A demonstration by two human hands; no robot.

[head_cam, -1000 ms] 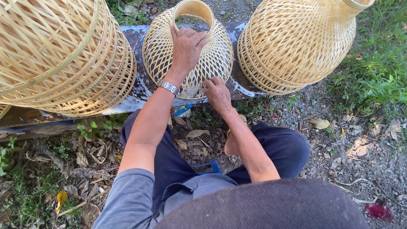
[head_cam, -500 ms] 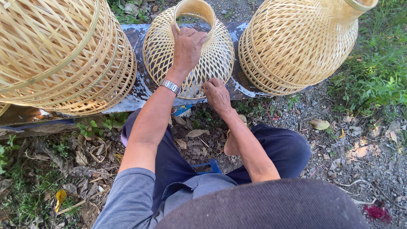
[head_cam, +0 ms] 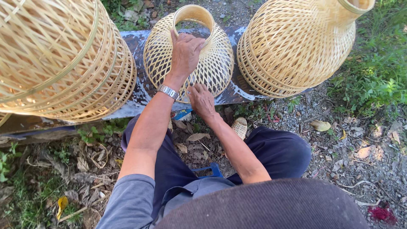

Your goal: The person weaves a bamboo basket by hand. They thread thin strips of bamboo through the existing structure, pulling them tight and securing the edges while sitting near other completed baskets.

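**Two hands on the middle woven basket**

Largest first: a big bamboo basket [head_cam: 59, 59] fills the view at ten o'clock, and a second large basket [head_cam: 296, 46] sits at two o'clock. Between them, at twelve o'clock, the small domed basket [head_cam: 212, 63] rests on a dark board [head_cam: 137, 42], its round neck opening pointing away. The left hand [head_cam: 184, 53], with a metal wristwatch [head_cam: 168, 91] below it, lies palm-down over the dome, fingers curled onto the neck ring, grasping it. The right hand [head_cam: 202, 101] presses the basket's lower rim at six o'clock; whether it pinches a strand cannot be told.
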